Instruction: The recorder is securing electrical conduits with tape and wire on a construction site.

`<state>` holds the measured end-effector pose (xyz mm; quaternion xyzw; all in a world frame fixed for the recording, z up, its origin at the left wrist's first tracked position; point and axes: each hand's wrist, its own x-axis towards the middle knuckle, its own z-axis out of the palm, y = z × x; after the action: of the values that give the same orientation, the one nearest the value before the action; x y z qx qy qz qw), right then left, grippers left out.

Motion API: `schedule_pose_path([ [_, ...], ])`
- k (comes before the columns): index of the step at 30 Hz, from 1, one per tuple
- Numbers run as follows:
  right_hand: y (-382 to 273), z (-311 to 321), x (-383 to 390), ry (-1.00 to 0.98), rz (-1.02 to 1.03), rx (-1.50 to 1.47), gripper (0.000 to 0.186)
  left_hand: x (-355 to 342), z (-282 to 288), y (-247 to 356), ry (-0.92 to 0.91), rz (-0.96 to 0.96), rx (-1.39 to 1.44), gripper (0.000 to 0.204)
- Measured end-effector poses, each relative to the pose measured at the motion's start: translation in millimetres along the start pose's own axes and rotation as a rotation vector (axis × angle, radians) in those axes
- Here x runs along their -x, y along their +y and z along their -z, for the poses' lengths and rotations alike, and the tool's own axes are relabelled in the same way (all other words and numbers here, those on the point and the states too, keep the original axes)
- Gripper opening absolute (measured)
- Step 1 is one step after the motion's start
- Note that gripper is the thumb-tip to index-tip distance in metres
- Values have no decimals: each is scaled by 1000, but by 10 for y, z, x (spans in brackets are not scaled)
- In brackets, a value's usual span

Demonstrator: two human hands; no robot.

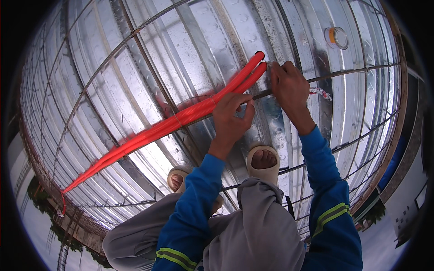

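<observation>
A pair of red corrugated conduit pipes (172,124) runs from the far lower left to the middle, tied along a steel reinforcing bar. Their open ends spread slightly apart near my right hand (289,88). Its fingers are curled closed beside the nearer pipe mouth, and a short, thin wire (268,63) shows at the fingertips. Lower down, my left hand (231,118) rests against the conduits and the bar. Thumb and forefinger come together there; whatever lies between them is too small to make out. A thin tie (177,121) circles both pipes.
Ribbed metal decking (203,43) spreads under a grid of reinforcing bars (337,73). A small can with an orange and white label (336,38) lies at the upper right. Red-and-white strip material (322,93) sits right of my right wrist. My sandalled feet (263,162) stand close below.
</observation>
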<state>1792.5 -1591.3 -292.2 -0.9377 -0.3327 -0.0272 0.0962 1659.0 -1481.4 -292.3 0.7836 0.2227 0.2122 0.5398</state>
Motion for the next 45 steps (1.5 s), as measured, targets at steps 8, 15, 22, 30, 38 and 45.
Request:
schedule_pose_path([
  [8, 90, -50, -87, 77, 107, 25, 11, 8, 27, 34, -46, 23, -6, 12],
  [15, 159, -67, -45, 46, 216, 65, 21, 3, 54, 33, -29, 20, -3, 12],
  [22, 228, 34, -115, 6, 371, 34, 20, -5, 46, 41, -27, 20, -9, 13],
  [30, 59, 464, 117, -165, -140, -444, 19, 156, -206, 259, -147, 329, 263, 23],
  [38, 10, 532, 499, -113, -55, -558, 25, 212, -200, 460, -386, 824, 621, 43],
  [45, 95, 230, 284, -104, 194, -264, 36, -237, 486, 368, -355, 895, 666, 39],
])
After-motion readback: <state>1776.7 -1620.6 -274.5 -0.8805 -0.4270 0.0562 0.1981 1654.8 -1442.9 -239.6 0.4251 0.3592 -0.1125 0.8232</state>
